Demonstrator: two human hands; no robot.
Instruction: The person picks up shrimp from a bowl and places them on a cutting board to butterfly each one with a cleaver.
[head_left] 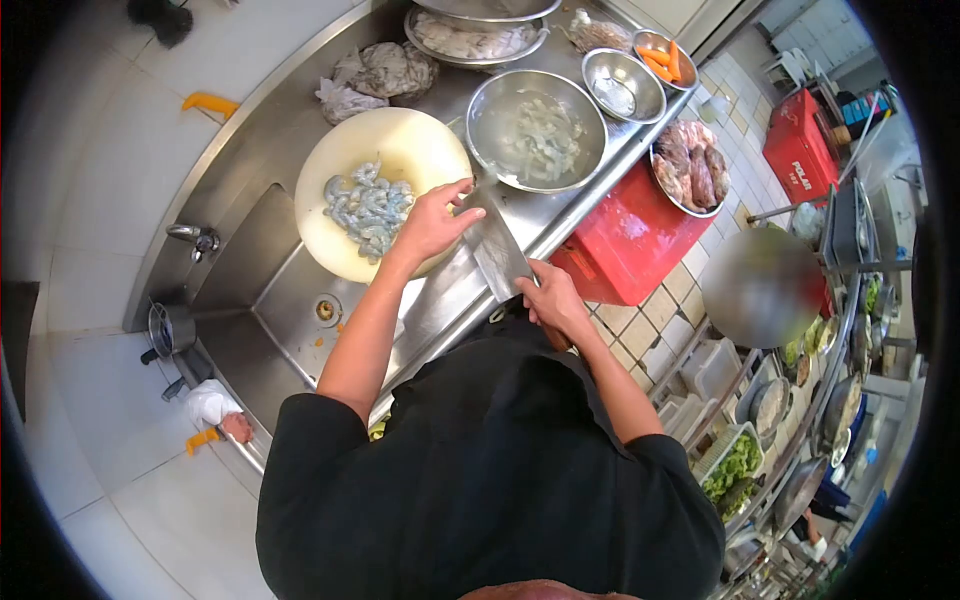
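My right hand [552, 298] is wrapped round the handle of a cleaver [497, 252], its broad blade pointing up and left over the counter edge. Close to the blade's far end is my left hand [437, 222], thumb and fingers apart with nothing between them. It hovers at the right side of a round, pale cutting board [330, 135]. A pile of grey, raw shrimp [365, 210] lies on that board. Just beyond my left hand stands a steel bowl [483, 160] with shrimp [545, 140] in cloudy water.
A sink [290, 325] with a faucet [195, 240] lies left. Behind are bagged food [385, 72], a small steel bowl [622, 85] and a bowl of carrots [660, 62]. A red cooler [635, 235] bearing a meat bowl [690, 170] stands right, near shelves of greens [738, 468].
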